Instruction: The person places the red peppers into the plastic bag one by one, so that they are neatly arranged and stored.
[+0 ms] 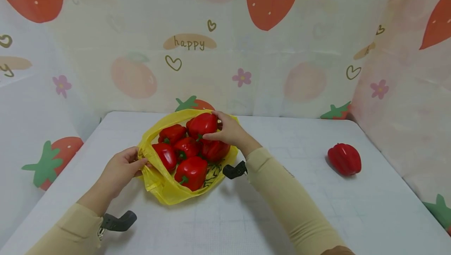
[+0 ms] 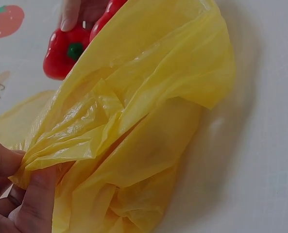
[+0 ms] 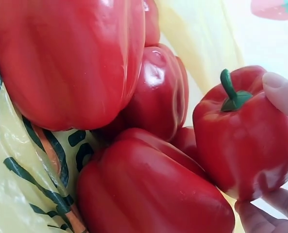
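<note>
A yellow plastic bag (image 1: 160,180) lies spread on the table, its mouth facing up, with several red bell peppers (image 1: 192,172) inside. My left hand (image 1: 121,167) pinches the bag's left rim between thumb and fingers; the left wrist view shows the gathered plastic (image 2: 85,141) there. At the bag's far right side, my right hand (image 1: 229,131) grips one red bell pepper (image 3: 248,141) with a green stem. That pepper sits above the others in the bag. Part of the bag's inside is hidden by the peppers.
Another red bell pepper (image 1: 344,159) lies on the right part of the white table (image 1: 282,208). A strawberry-patterned cloth (image 1: 211,71) stands behind the table and along its sides. Both wrists carry small black devices (image 1: 119,221).
</note>
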{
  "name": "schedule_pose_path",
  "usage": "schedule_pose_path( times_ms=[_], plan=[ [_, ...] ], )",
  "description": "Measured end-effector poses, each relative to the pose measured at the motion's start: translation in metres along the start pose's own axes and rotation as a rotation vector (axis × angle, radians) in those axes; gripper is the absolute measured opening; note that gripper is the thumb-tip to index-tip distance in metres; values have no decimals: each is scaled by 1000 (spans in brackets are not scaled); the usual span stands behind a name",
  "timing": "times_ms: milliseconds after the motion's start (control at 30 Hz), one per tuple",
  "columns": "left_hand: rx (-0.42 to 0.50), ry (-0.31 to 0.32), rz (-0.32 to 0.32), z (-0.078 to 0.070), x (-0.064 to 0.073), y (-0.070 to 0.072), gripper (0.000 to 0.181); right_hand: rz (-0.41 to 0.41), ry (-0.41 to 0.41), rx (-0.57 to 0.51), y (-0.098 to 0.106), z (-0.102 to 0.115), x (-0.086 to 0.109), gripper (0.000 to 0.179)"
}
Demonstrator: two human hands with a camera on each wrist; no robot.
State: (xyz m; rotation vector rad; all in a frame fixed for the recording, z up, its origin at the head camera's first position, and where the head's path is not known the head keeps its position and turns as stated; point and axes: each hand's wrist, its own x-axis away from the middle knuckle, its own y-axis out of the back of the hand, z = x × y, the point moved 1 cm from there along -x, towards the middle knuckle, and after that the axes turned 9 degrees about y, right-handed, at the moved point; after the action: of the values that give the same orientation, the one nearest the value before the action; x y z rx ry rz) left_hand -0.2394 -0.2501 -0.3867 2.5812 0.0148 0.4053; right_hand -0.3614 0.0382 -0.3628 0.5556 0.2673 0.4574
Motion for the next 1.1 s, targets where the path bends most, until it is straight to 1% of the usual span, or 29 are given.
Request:
schedule_pose_path(
  times_ms=[133,267,500,633,833,1000,1100],
  plan=[
    [-2,2,-3,-1,0,0,47,8,2,19,-1,3,-1,88],
    [0,5,-2,-1,0,0,48,22,11,42,-4,6,-1,84],
    [5,7,3,-1,0,-1,48,18,10,12,-5,7,1,82],
    [6,8,4,-1,0,-1,47,20,2,-29,-4,6,2,82],
    [9,1,5,-1,1,0,48,1,-13,-76,2,4,5,85],
    [3,0,3,-2,1,0,48,-36,34,-90,11,3,6,81],
    [0,8,-2,-2,1,0,48,-50,47,-96,17,3,9,78]
  ],
)
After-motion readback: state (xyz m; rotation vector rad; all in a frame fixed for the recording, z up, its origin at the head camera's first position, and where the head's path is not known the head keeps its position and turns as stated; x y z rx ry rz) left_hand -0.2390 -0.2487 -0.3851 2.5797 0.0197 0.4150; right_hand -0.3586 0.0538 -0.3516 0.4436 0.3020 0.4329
